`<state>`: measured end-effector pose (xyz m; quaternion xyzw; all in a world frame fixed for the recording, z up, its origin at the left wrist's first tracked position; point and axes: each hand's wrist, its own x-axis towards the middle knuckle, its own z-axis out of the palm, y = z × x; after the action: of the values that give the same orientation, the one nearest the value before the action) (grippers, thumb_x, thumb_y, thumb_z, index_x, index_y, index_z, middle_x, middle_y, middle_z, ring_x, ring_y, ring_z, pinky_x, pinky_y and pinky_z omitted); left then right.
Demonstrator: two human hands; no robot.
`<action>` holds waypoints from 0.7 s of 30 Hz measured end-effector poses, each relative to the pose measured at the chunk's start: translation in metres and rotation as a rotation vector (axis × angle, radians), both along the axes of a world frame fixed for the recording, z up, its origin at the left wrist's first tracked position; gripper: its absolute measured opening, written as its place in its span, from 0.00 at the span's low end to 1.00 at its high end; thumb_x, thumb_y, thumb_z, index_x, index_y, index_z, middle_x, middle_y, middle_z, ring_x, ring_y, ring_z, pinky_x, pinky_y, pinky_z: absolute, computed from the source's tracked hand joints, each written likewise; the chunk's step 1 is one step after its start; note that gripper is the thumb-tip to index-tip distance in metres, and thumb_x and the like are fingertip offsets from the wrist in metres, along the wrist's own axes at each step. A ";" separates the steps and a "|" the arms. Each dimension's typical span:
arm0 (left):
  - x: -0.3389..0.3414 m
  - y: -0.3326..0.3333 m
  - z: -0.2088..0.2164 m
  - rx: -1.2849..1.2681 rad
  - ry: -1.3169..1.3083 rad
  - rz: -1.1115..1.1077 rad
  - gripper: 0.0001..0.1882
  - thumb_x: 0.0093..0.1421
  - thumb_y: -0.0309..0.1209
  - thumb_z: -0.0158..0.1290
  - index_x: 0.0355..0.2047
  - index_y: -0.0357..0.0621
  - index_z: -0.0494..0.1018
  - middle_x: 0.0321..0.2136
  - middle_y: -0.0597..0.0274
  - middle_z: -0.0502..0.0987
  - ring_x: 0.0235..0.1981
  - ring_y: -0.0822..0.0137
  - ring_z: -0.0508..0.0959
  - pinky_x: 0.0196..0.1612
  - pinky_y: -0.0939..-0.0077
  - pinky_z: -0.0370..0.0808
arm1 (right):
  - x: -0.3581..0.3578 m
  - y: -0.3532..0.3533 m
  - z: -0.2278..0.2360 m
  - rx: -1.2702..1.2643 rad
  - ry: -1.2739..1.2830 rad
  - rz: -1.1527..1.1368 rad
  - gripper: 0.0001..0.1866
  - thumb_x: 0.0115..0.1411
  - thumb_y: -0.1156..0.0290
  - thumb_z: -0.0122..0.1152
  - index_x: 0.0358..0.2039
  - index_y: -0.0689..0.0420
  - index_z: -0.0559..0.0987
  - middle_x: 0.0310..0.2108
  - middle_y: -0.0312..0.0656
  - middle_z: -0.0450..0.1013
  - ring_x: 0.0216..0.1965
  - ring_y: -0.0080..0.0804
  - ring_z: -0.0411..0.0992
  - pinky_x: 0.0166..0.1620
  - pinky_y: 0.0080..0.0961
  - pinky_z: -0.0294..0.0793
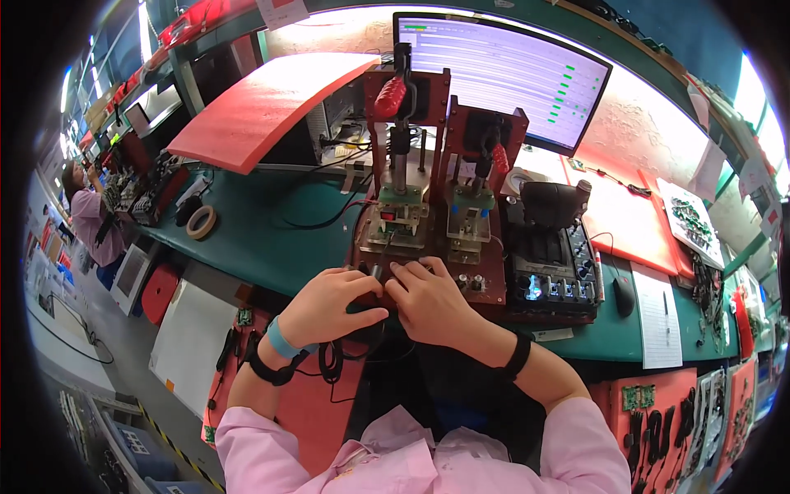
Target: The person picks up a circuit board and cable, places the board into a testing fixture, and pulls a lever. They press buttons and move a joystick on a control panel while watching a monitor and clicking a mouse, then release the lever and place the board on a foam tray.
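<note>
My left hand (333, 305) curls around a dark, black piece (368, 319) at the front edge of the reddish-brown fixture base (487, 284). A small silvery tip shows by its fingertips, and a looped black cable (331, 362) hangs below. My right hand (432, 303) is close beside it, fingers bent and pressed together over the base's front edge; whatever they hold is hidden. Just beyond my hands stands the left press fixture (401, 218), with a clear plate and a red-handled toggle clamp (390, 97). The right press fixture (470, 216) has another red-handled clamp (499, 158).
A black control box (550, 276) with lit displays stands right of the fixtures, then a mouse (624, 296) and a paper sheet (657, 317) with a pen. Tape (200, 222) lies left on the green mat (251, 239). A monitor (510, 78) stands behind. Another person (86, 210) sits far left.
</note>
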<state>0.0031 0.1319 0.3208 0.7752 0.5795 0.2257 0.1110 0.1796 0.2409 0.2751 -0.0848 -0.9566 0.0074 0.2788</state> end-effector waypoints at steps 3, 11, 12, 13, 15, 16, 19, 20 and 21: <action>0.002 0.001 -0.001 0.016 -0.010 -0.007 0.15 0.53 0.38 0.57 0.35 0.41 0.74 0.32 0.56 0.76 0.36 0.54 0.75 0.46 0.66 0.69 | 0.005 0.003 0.002 -0.003 0.003 0.021 0.16 0.43 0.73 0.60 0.35 0.59 0.72 0.41 0.45 0.71 0.46 0.40 0.68 0.50 0.39 0.62; 0.001 0.000 0.000 0.026 -0.008 0.000 0.14 0.53 0.38 0.58 0.35 0.41 0.74 0.31 0.57 0.76 0.35 0.55 0.75 0.45 0.67 0.69 | 0.008 0.011 0.014 -0.065 0.054 -0.069 0.11 0.44 0.76 0.58 0.31 0.60 0.73 0.34 0.45 0.71 0.39 0.41 0.69 0.43 0.34 0.67; 0.000 0.000 -0.001 0.033 -0.015 -0.001 0.14 0.53 0.37 0.58 0.36 0.42 0.74 0.31 0.57 0.76 0.35 0.55 0.75 0.45 0.67 0.69 | 0.008 0.011 0.014 -0.038 0.010 -0.088 0.10 0.44 0.76 0.57 0.30 0.60 0.73 0.32 0.44 0.70 0.37 0.41 0.68 0.42 0.34 0.68; 0.000 0.000 -0.001 0.041 -0.022 -0.002 0.14 0.53 0.37 0.58 0.36 0.42 0.74 0.31 0.57 0.76 0.35 0.56 0.75 0.44 0.67 0.69 | 0.007 0.011 0.014 -0.011 -0.034 -0.107 0.10 0.43 0.77 0.57 0.30 0.60 0.73 0.31 0.44 0.69 0.36 0.41 0.68 0.40 0.33 0.68; 0.000 0.002 -0.001 0.030 -0.037 -0.010 0.14 0.53 0.37 0.58 0.35 0.42 0.74 0.30 0.57 0.76 0.34 0.56 0.75 0.44 0.67 0.69 | 0.005 0.011 0.014 0.002 -0.024 -0.104 0.09 0.44 0.77 0.57 0.28 0.60 0.73 0.30 0.43 0.69 0.35 0.41 0.68 0.39 0.33 0.68; 0.000 0.003 -0.001 0.015 -0.053 -0.009 0.14 0.53 0.37 0.58 0.35 0.42 0.75 0.30 0.57 0.76 0.34 0.56 0.75 0.44 0.67 0.69 | 0.003 0.011 0.013 0.012 -0.017 -0.093 0.07 0.44 0.77 0.56 0.27 0.60 0.73 0.29 0.43 0.68 0.34 0.40 0.68 0.39 0.33 0.69; 0.001 0.002 -0.001 0.017 -0.056 -0.012 0.13 0.52 0.36 0.58 0.35 0.42 0.75 0.29 0.58 0.75 0.33 0.56 0.75 0.43 0.67 0.69 | -0.004 0.013 0.010 0.017 -0.004 -0.094 0.06 0.44 0.77 0.56 0.25 0.59 0.72 0.27 0.43 0.68 0.34 0.40 0.68 0.38 0.33 0.69; 0.001 0.001 -0.001 0.028 -0.047 -0.009 0.13 0.52 0.36 0.59 0.34 0.42 0.75 0.29 0.58 0.75 0.32 0.57 0.75 0.43 0.67 0.69 | -0.006 0.015 0.009 0.006 -0.002 -0.098 0.05 0.44 0.76 0.56 0.25 0.59 0.72 0.27 0.43 0.68 0.34 0.40 0.68 0.38 0.33 0.68; 0.002 0.001 -0.001 0.040 -0.037 -0.006 0.12 0.52 0.35 0.59 0.34 0.43 0.75 0.28 0.58 0.75 0.32 0.57 0.75 0.43 0.67 0.69 | -0.005 0.016 0.009 -0.005 0.000 -0.102 0.04 0.44 0.76 0.56 0.24 0.59 0.72 0.26 0.43 0.68 0.33 0.40 0.68 0.38 0.33 0.68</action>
<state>0.0047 0.1326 0.3197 0.7746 0.5704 0.2513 0.1070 0.1741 0.2573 0.2841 -0.1341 -0.9510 -0.0041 0.2785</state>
